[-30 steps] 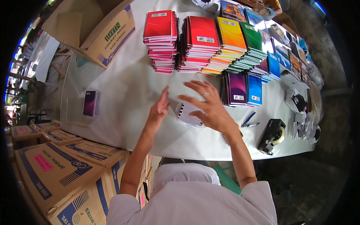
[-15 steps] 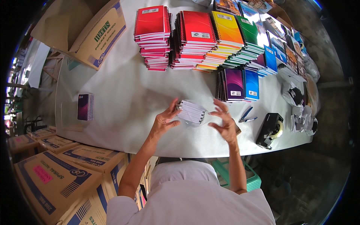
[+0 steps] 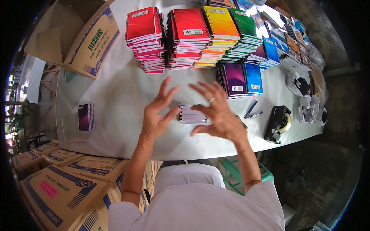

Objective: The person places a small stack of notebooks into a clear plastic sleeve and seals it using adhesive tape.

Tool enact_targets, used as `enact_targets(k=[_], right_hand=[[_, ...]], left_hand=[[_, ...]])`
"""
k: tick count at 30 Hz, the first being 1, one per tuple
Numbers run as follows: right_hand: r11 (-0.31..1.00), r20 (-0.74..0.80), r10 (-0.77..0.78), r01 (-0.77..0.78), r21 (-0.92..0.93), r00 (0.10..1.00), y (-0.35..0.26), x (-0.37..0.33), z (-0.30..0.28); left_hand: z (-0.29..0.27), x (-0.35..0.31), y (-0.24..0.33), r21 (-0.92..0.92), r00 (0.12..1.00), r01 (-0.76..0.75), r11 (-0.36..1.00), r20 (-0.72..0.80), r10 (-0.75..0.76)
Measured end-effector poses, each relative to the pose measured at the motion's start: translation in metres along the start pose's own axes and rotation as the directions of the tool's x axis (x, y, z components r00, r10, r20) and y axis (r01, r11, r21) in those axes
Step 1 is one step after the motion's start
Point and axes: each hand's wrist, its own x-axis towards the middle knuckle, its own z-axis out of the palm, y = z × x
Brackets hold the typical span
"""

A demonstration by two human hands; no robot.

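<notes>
Between my hands a small stack of spiral notebooks (image 3: 190,114) rests on the table, its white page edges and dark coils showing, with what looks like clear plastic around it. My left hand (image 3: 158,111) is just left of the stack, fingers spread and thumb tip close to its edge. Over the stack's right end reaches my right hand (image 3: 217,111), a ring on one finger, its fingers also apart; it partly hides the stack. Whether either thumb touches the stack, I cannot tell. Neither hand grips anything.
Piles of red (image 3: 190,29), yellow (image 3: 221,27) and green notebooks (image 3: 246,25) stand at the back. Purple (image 3: 234,79) and blue ones (image 3: 253,77) sit nearer. At right are blue-handled pliers (image 3: 252,111) and a tape dispenser (image 3: 277,123). A purple notebook stack (image 3: 85,116) and open carton (image 3: 90,42) are left.
The tilted notebook stack between my hands now sits more level on the table. My right hand has moved left over it, and my left hand has drawn slightly left with its fingers spread.
</notes>
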Motion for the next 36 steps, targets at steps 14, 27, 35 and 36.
enact_targets(k=[14, 27, 35, 36], right_hand=[[0.939, -0.152, 0.188, -0.132, 0.319, 0.970, 0.049, 0.011, 0.001], [0.754, -0.090, 0.303, -0.181, 0.632, 0.949, 0.075, -0.086, 0.101], [0.855, -0.055, 0.234, -0.179, 0.487, 0.971, 0.068, -0.068, 0.089], [0.850, -0.054, 0.239, -0.181, 0.495, 0.970, 0.067, -0.067, 0.087]], left_hand=[[0.012, -0.055, -0.085, 0.240, 0.987, -0.094, 0.966, 0.151, 0.058], [0.015, -0.036, -0.082, 0.334, 0.958, -0.183, 0.924, 0.272, 0.092], [0.016, -0.024, -0.071, 0.399, 0.942, -0.218, 0.891, 0.325, 0.084], [0.015, -0.023, -0.070, 0.396, 0.942, -0.218, 0.892, 0.326, 0.085]])
